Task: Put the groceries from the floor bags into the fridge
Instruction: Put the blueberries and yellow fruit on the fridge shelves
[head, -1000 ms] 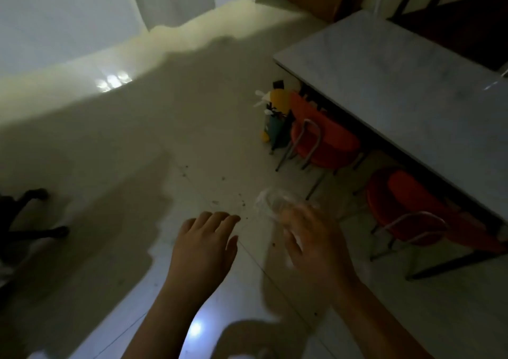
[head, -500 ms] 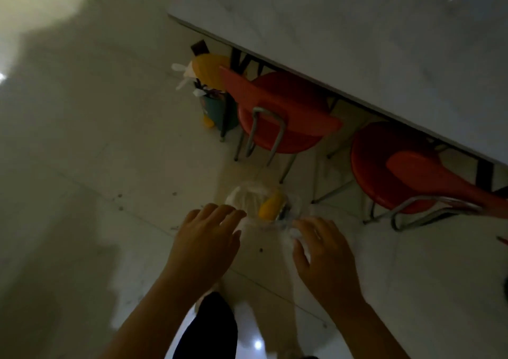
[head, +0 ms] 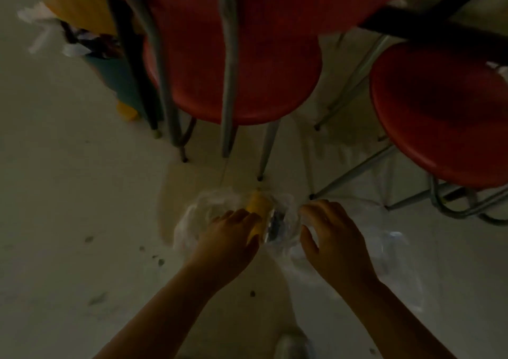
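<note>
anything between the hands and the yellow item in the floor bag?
Only the bag's own thin film. The left hand is already in the mouth of the clear plastic bag, fingers reaching the yellow item. The right hand sits at the bag's other side. The red chair's legs stand just beyond the bag, not in the path.
</note>
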